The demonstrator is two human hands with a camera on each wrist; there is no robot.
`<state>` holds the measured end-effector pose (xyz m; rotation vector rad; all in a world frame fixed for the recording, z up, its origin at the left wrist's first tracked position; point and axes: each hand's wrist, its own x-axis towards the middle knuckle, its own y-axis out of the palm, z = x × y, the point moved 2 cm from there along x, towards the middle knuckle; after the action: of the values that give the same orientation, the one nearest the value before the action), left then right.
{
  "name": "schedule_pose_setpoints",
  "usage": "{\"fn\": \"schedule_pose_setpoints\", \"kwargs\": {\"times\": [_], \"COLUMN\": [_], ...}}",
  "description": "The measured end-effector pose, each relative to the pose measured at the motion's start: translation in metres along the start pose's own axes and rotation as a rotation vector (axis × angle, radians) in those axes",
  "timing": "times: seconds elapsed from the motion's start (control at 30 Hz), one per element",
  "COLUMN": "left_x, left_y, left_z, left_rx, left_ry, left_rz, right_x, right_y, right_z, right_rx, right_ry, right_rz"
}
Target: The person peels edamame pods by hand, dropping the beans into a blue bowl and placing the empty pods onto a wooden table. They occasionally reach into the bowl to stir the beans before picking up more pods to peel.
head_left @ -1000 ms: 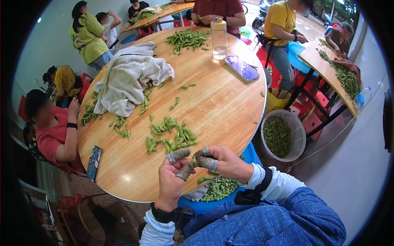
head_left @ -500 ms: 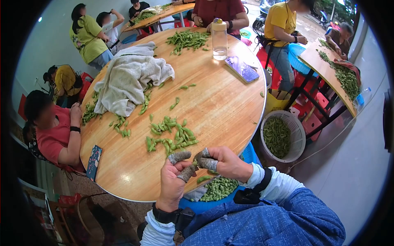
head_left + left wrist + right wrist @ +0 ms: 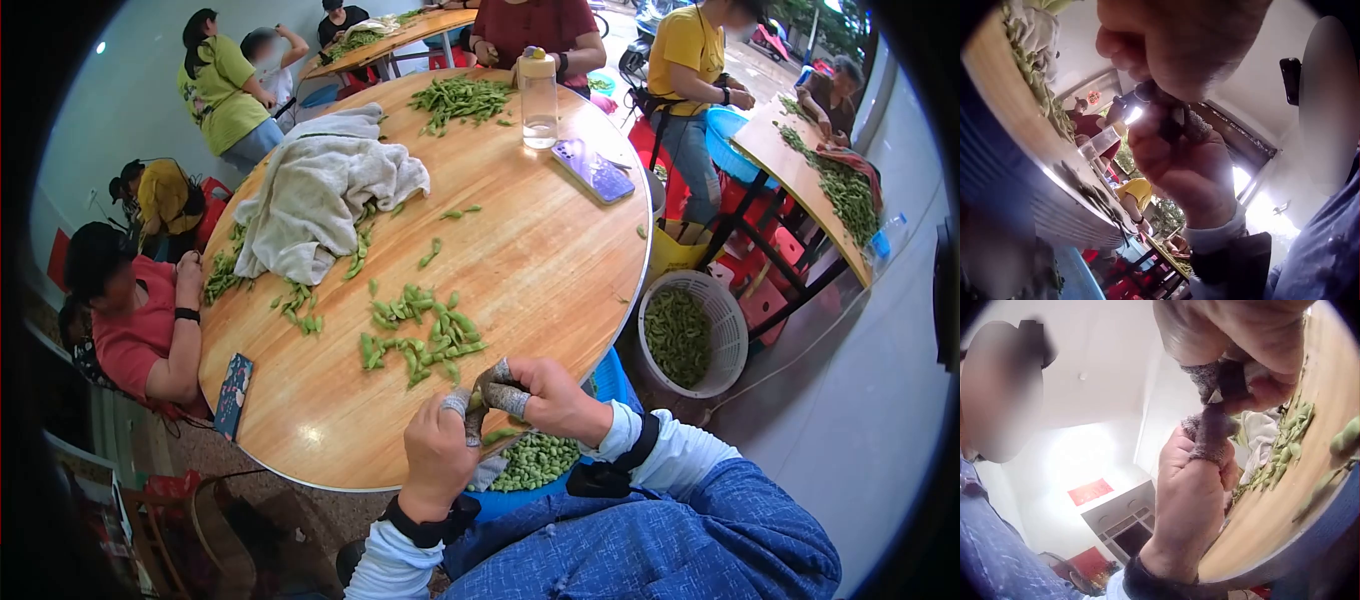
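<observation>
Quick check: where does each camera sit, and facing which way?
Head: head-worn, facing forward and down at the table and pods; left grip, right grip and clothing show.
Left wrist: on that wrist, facing its grip's work; both grips, clothing show.
Right wrist: on that wrist, facing its grip's work; both grips, clothing show.
Head and left wrist share the bottle.

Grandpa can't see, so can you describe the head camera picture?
A left hand and right hand pinch what looks like a pod by a round wooden table. Green pods lie on it; beans sit in a blue tub below.
</observation>
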<state>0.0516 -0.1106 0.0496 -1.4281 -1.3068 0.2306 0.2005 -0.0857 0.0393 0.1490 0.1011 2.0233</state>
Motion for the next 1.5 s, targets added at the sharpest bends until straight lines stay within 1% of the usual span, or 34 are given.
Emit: {"fn": "schedule_pose_setpoints", "kwargs": {"times": [0.07,0.1,0.2,0.3,0.37,0.4,0.47,0.5,0.57,0.6,0.67,0.7,0.8,0.9,1.0,1.1,1.2,1.3,1.4,1.43,1.5], "left_x": [-0.003,-0.004,-0.007,-0.009,-0.020,-0.025,-0.022,-0.019,-0.006,0.000,0.006,0.007,0.006,0.005,0.000,-0.005,-0.004,-0.008,-0.009,-0.008,-0.007], "left_y": [0.001,0.002,0.003,0.008,0.019,0.023,0.023,0.021,0.008,0.001,-0.009,-0.013,-0.010,-0.008,-0.002,0.002,0.004,0.009,0.008,0.006,0.002], "left_z": [-0.001,-0.002,-0.004,-0.001,0.010,0.012,0.011,0.012,0.009,0.005,0.002,0.003,0.012,0.016,0.021,0.024,0.020,0.020,0.019,0.019,0.021], "left_rx": [-0.076,-0.116,-0.303,-0.722,-1.321,-1.618,-1.462,-1.381,-0.765,-0.457,-0.389,-0.356,-0.616,-0.670,-0.643,-0.637,-0.592,-0.667,-0.918,-0.984,-1.116], "left_ry": [-0.010,-0.016,-0.112,-0.272,-0.574,-0.729,-0.738,-0.737,-0.431,-0.278,-0.269,-0.266,-0.394,-0.363,-0.311,-0.269,-0.294,-0.409,-0.600,-0.602,-0.608], "left_rz": [-0.034,-0.048,-0.010,-0.020,0.046,0.082,0.113,0.127,0.012,-0.043,0.007,0.034,0.209,0.295,0.259,0.208,0.121,0.084,-0.001,0.034,0.108], "right_x": [-0.003,-0.003,-0.002,0.000,0.002,0.003,0.003,0.003,0.003,0.002,0.000,-0.002,-0.002,-0.002,-0.002,-0.006,-0.007,-0.006,-0.003,-0.004,-0.003], "right_y": [0.000,0.000,-0.002,-0.004,-0.004,-0.006,-0.010,-0.010,-0.008,-0.006,-0.002,-0.002,-0.005,-0.007,-0.005,0.003,0.008,0.008,0.001,-0.002,-0.013], "right_z": [0.012,0.011,0.001,-0.005,-0.006,-0.011,-0.021,-0.020,-0.013,-0.010,-0.002,0.002,0.003,-0.002,0.003,0.016,0.016,0.007,0.001,0.009,0.004], "right_rx": [0.075,0.100,0.172,0.210,0.200,0.193,0.178,0.170,0.150,0.101,0.005,-0.028,-0.051,-0.020,-0.379,-0.605,-0.671,-0.666,-0.195,-0.017,0.097], "right_ry": [0.060,0.051,0.017,-0.034,-0.067,-0.026,0.055,0.086,0.148,0.100,0.001,0.042,-0.006,-0.005,-0.165,-0.282,-0.337,-0.385,-0.126,0.121,0.190], "right_rz": [0.056,0.061,0.090,0.136,0.163,0.170,0.185,0.160,0.112,0.096,0.061,0.049,0.118,0.141,0.083,0.012,-0.033,-0.051,-0.042,-0.034,-0.017]}}
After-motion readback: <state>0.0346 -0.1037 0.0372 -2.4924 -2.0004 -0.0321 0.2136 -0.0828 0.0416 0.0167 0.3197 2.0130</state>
